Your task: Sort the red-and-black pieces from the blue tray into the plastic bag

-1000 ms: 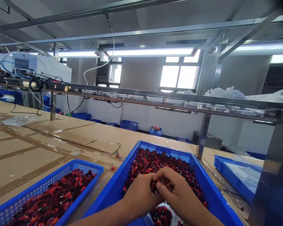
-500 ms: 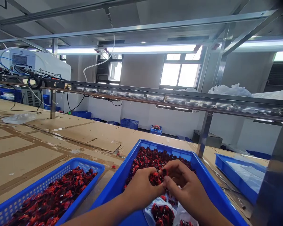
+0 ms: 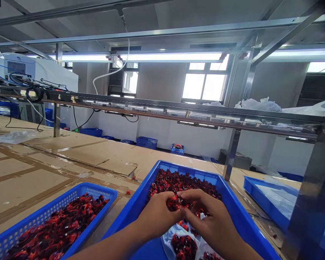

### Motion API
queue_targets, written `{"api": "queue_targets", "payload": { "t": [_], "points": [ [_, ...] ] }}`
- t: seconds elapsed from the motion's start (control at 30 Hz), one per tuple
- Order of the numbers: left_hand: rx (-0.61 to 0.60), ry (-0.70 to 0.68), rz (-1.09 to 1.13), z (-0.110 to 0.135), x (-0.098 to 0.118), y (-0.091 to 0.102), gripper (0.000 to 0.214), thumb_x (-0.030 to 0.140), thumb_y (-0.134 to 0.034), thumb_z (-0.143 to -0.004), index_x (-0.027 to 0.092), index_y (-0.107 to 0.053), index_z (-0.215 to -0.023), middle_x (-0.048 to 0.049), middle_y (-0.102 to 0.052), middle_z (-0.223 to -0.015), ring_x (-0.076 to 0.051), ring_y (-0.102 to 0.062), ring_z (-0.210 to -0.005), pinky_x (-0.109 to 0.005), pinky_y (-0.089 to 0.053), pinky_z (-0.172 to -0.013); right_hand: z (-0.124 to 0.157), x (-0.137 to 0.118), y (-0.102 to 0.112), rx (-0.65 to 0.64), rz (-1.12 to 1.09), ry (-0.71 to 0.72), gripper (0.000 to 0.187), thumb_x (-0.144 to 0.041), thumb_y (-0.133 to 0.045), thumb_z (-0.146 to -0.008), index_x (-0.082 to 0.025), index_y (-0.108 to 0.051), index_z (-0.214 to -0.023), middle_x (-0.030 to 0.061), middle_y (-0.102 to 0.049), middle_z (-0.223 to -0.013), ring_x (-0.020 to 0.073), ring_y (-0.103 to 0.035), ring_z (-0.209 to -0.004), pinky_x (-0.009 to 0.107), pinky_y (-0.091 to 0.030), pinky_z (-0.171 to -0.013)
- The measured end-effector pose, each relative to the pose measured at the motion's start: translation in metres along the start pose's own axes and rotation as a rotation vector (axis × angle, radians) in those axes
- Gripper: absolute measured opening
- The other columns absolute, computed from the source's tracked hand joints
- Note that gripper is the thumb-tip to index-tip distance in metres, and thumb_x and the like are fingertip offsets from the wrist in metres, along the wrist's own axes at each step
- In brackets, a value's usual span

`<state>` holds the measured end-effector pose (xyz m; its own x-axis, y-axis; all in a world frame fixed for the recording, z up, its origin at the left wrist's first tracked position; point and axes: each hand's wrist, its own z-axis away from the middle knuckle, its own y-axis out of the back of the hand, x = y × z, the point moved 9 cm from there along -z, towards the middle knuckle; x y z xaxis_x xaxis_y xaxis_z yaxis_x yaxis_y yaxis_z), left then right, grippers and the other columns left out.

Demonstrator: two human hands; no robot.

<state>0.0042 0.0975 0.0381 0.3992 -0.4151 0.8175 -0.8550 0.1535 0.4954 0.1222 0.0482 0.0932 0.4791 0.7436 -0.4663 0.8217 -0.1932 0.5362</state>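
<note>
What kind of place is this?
It looks like a factory workroom, though I can't be sure. There's a long cardboard-covered table, a big blue tray holding lots of small red and dark pieces, and long tube lights up high.

The bin (image 3: 245, 220) stands on the surface (image 3: 38, 184), with pieces (image 3: 184, 182) inside. Left of the bin is the basket (image 3: 93, 187); to its right, the tray (image 3: 268, 206). Behind it runs the shelf (image 3: 178, 112). Over it are the left hand (image 3: 158, 215) and the right hand (image 3: 211, 215).
</note>
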Motion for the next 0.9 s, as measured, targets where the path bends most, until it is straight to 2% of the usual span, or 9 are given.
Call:
{"api": "queue_targets", "payload": {
  "t": [0.23, 0.4, 0.7, 0.9],
  "points": [
    [-0.007, 0.017, -0.048, -0.001, -0.005, 0.000, 0.024, 0.039, -0.063, -0.073, 0.018, -0.067, -0.083, 0.0008, -0.065, -0.074, -0.017, -0.057, -0.071, -0.023, -0.037, -0.060, 0.000, -0.003, -0.002, -0.015, 0.006, 0.005, 0.025, -0.013, -0.063, -0.080, -0.025, -0.064, -0.101, 0.0007, -0.071, -0.101, 0.0115, -0.065, -0.064, 0.023, -0.054, -0.063],
    [0.035, -0.025, -0.099, -0.002, -0.003, 0.005, 0.016, 0.033, -0.063, -0.072, 0.018, -0.062, -0.074, 0.0030, -0.061, -0.071, -0.015, -0.053, -0.069, -0.023, -0.032, -0.058, 0.001, -0.004, -0.006, -0.047, 0.010, -0.010, 0.029, -0.012, -0.061, -0.078, -0.024, -0.064, -0.103, 0.0025, -0.071, -0.102, 0.0148, -0.067, -0.071, 0.026, -0.054, -0.069],
    [0.034, -0.022, -0.101, -0.003, -0.004, 0.005, 0.022, 0.038, -0.063, -0.074, 0.017, -0.058, -0.072, 0.0047, -0.055, -0.067, -0.013, -0.047, -0.066, -0.022, -0.028, -0.056, 0.001, 0.002, -0.014, -0.099, -0.027, -0.105, 0.028, -0.014, -0.054, -0.083, -0.023, -0.064, -0.108, 0.0047, -0.069, -0.105, 0.0128, -0.063, -0.066, 0.026, -0.051, -0.066],
    [0.018, -0.042, -0.135, -0.003, -0.001, 0.004, 0.034, 0.049, -0.059, -0.080, 0.017, -0.056, -0.070, 0.0051, -0.050, -0.064, -0.011, -0.043, -0.062, -0.023, -0.024, -0.053, 0.001, 0.006, -0.016, -0.145, -0.164, -0.248, 0.025, -0.014, -0.048, -0.084, -0.020, -0.065, -0.101, 0.0027, -0.069, -0.086, 0.0128, -0.060, -0.061, 0.022, -0.045, -0.052]
  ]
}}
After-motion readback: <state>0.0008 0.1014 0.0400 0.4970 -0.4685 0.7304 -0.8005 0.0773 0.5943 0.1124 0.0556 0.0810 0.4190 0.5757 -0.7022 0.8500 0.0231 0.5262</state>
